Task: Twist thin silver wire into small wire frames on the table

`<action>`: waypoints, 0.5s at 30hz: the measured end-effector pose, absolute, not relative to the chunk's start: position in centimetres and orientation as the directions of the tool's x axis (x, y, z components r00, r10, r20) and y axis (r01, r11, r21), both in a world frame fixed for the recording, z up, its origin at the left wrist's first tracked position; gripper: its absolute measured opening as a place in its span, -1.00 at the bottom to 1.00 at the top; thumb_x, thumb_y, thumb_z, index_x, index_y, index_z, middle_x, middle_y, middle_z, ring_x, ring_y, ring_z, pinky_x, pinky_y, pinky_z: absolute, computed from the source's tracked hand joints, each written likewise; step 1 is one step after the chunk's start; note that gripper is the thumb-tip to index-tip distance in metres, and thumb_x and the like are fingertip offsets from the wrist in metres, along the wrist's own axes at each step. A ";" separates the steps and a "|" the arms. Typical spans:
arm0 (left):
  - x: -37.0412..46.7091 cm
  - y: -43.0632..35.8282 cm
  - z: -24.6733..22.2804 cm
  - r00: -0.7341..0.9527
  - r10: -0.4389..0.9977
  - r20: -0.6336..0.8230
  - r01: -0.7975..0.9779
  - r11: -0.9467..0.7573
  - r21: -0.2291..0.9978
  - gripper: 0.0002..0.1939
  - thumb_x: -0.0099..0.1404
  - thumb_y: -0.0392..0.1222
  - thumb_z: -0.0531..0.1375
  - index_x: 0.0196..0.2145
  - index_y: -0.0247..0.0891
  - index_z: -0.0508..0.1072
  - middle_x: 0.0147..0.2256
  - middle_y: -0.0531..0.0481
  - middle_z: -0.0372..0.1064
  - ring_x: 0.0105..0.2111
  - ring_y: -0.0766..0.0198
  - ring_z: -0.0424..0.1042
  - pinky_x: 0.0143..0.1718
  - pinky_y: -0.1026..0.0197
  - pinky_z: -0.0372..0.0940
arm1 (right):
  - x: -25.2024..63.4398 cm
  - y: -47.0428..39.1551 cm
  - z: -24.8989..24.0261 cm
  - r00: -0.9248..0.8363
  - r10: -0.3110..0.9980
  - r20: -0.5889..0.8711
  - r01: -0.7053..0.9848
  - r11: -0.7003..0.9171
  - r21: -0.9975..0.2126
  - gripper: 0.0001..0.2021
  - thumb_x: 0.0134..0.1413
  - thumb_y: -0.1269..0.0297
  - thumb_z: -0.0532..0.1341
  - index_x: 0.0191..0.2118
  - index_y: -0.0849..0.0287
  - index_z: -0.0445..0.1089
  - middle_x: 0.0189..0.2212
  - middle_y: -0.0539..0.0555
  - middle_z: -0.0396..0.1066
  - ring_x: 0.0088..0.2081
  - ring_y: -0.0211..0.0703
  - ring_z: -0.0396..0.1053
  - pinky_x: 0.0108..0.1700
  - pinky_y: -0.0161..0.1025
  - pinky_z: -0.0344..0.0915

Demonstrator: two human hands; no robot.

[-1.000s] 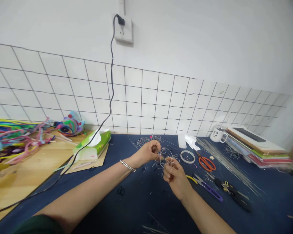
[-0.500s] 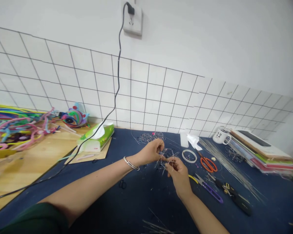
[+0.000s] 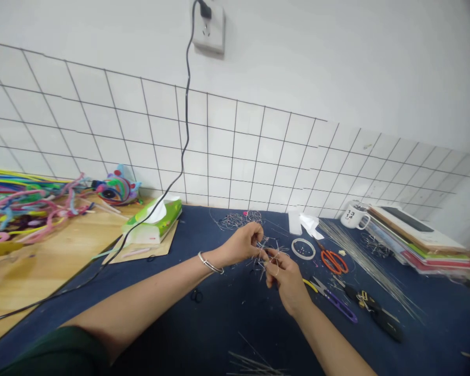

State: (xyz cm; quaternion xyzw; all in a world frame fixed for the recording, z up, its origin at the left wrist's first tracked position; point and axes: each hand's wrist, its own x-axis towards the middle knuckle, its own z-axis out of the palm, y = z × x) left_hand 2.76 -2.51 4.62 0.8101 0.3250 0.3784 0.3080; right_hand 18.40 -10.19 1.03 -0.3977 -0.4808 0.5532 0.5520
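Note:
Thin silvery wires twisted into a spiky bundle (image 3: 260,261) are between my two hands, over the dark blue cloth (image 3: 203,334). My left hand (image 3: 246,243), with a silver bangle at the wrist, is closed on the bundle from the left and above. From the right, my right hand (image 3: 284,274) pinches the same wires, its fingers bent and close to those of my left hand. Fingertips partly hide the middle of the bundle. Behind my hands lie tangled wire coils (image 3: 238,220).
Right of my hands lie a white ring (image 3: 303,249), orange scissors (image 3: 334,262), purple snips (image 3: 340,307) and black pliers (image 3: 386,322). Long wires (image 3: 368,266), a mug (image 3: 354,216) and stacked books (image 3: 419,245) are farther right. A tissue pack (image 3: 156,224) and pipe cleaners (image 3: 27,209) are left.
My right hand has shifted very slightly and its fingers sit nearer to my left fingers. The whole view has moved a little. Both hands keep hold of the wire bundle.

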 end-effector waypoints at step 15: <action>3.2 -3.1 4.4 0.548 0.752 0.366 0.219 -0.551 0.805 -0.64 -0.12 -0.23 0.31 -0.45 -0.28 0.18 -0.55 0.18 0.04 -0.57 0.46 0.01 -0.59 0.40 -0.01 | 18.6 -9.9 0.6 -0.252 0.968 0.000 -0.379 -0.098 -0.920 -0.87 -0.17 0.43 0.22 -0.38 0.20 0.29 -0.69 -0.16 0.01 -0.69 -0.44 -0.06 -0.64 -0.41 -0.01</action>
